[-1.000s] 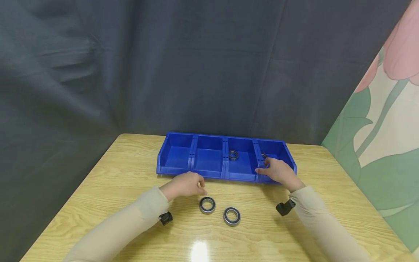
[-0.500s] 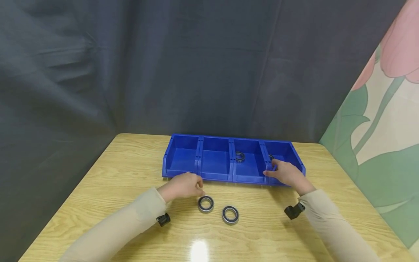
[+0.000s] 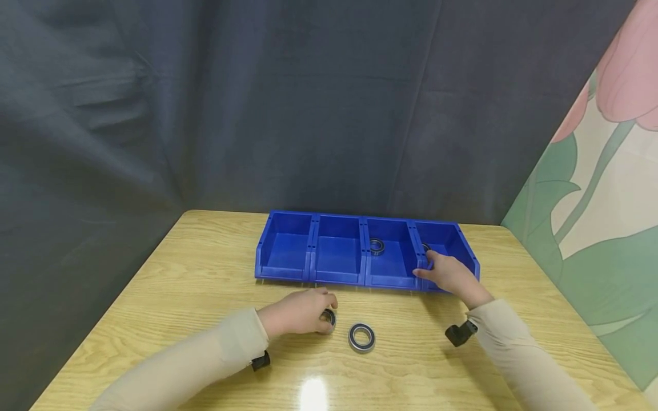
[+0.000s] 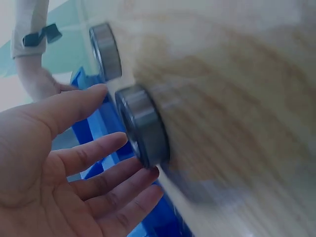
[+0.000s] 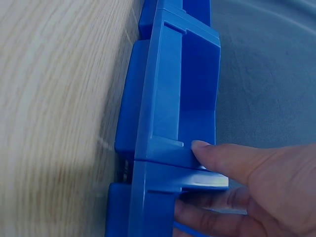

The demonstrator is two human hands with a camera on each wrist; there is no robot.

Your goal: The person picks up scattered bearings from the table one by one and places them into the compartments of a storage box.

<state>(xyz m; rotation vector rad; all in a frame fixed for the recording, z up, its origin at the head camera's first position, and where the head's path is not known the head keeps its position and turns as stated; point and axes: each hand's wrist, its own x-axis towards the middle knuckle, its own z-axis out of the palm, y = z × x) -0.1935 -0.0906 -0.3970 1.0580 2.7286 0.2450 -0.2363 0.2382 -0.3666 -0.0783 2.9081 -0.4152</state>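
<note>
My left hand [image 3: 298,313] reaches over a ball bearing [image 4: 148,128] on the table, thumb to one side and fingers to the other. In the left wrist view the fingers are spread and fairly straight, fingertips right at the bearing's edge. A second bearing [image 3: 362,349] lies flat just to the right. My right hand [image 3: 451,276] grips the divider between the two right compartments of a blue bin row [image 3: 336,252]. In the right wrist view its thumb lies on one side of the divider [image 5: 207,178], its fingers on the other.
One bearing [image 3: 377,253] stands in the third compartment from the left. Part of another bearing [image 3: 425,246] shows in the rightmost one, partly hidden by the right hand. A dark curtain [image 3: 329,114] hangs behind the wooden table [image 3: 205,251].
The blue bin row shifted slightly right with my right hand, then stayed put. My left hand moved down and right onto the nearer bearing, now partly covering it.
</note>
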